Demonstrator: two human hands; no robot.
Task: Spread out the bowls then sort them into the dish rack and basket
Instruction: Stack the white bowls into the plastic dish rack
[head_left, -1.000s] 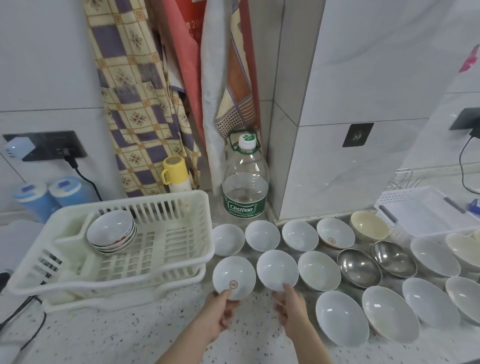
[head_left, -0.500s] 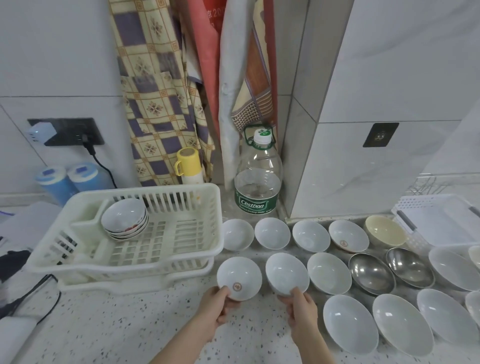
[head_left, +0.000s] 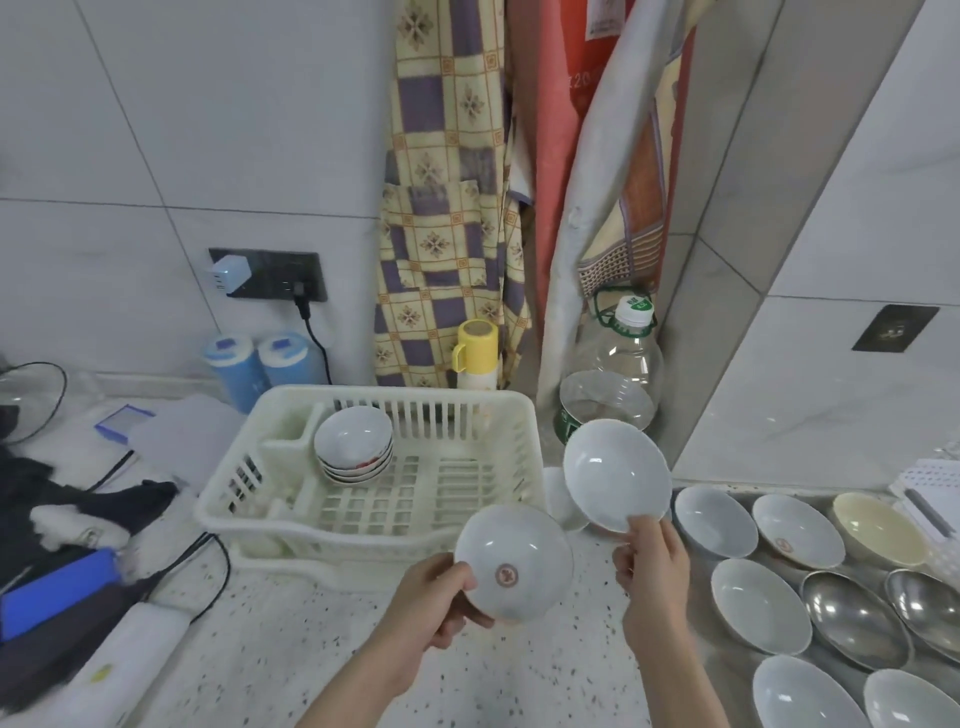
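Sorting is in hand: both bowls are lifted just right of the dish rack (head_left: 363, 467). The left hand (head_left: 436, 597) pinches the rim of the marked bowl (head_left: 514, 564); the right hand (head_left: 652, 566) grips the plain white bowl (head_left: 615, 475). Next, each probably goes onto the stacked bowls (head_left: 354, 449) inside the rack.

I see two bare forearms coming up from the bottom edge of my view, each ending in a bare hand. The left hand (head_left: 439, 597) wears no glove, ring or watch that I can make out, and no sleeve reaches the visible part of its forearm. The right hand (head_left: 652, 571) is likewise uncovered, its wrist and forearm bare down to the frame edge. The nails look short and unpainted, though they are slightly blurred.
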